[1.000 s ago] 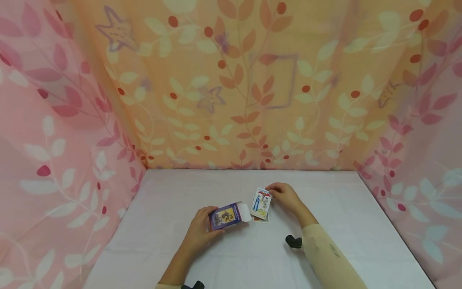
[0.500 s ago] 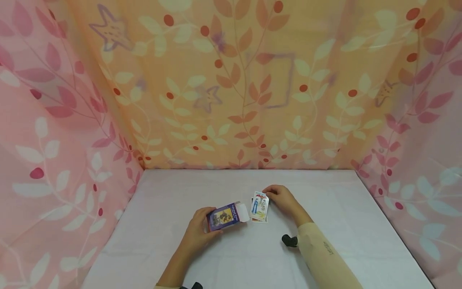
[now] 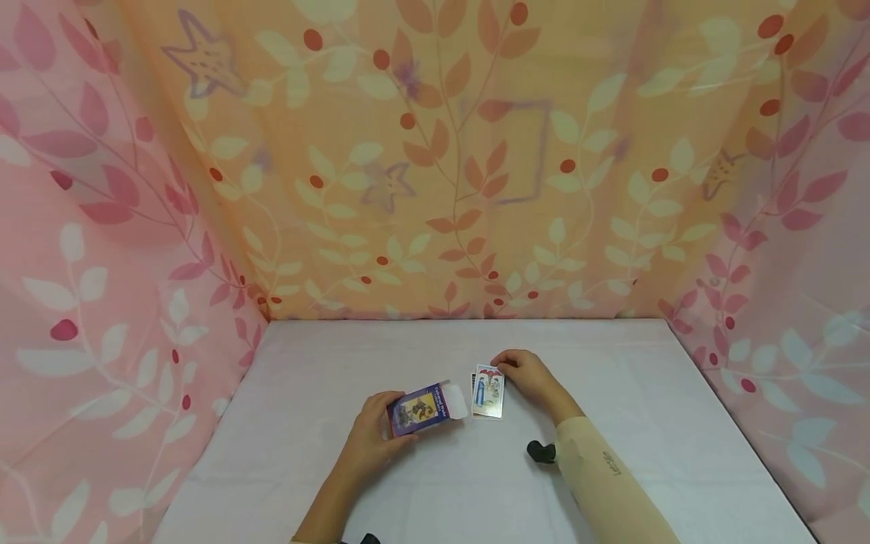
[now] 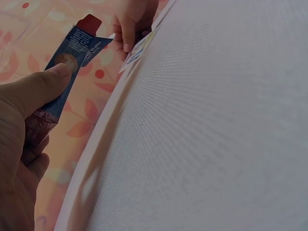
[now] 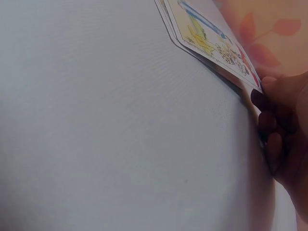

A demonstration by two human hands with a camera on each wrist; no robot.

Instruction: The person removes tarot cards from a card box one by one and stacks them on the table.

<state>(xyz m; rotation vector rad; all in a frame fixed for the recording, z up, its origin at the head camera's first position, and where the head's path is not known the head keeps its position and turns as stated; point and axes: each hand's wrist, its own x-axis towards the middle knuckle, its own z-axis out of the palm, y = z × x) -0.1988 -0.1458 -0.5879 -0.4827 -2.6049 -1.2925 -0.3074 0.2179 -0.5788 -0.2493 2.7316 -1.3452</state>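
My left hand (image 3: 370,434) grips a purple-blue card box (image 3: 416,410) by its sides, just above the table. The box is tilted and its white end flap hangs open toward the right; in the left wrist view the thumb presses on its narrow side. To the right of the flap lies a picture card (image 3: 489,393) with a blue figure and red shapes, on top of at least one other card (image 3: 473,381) whose edge shows at the left. My right hand (image 3: 533,378) pinches the top card's upper right corner. In the right wrist view, that card's (image 5: 207,33) held end is raised.
A white cloth covers the table (image 3: 408,499). A patterned yellow-orange curtain (image 3: 435,189) stands behind it, with pink curtains at the left and right. A black wrist-worn piece (image 3: 541,452) sticks out beside the right sleeve.
The right hand has brought the top card slightly down and straighter, so it now covers more of the card beneath. The left hand and box look nearly still; the head view has shifted slightly.
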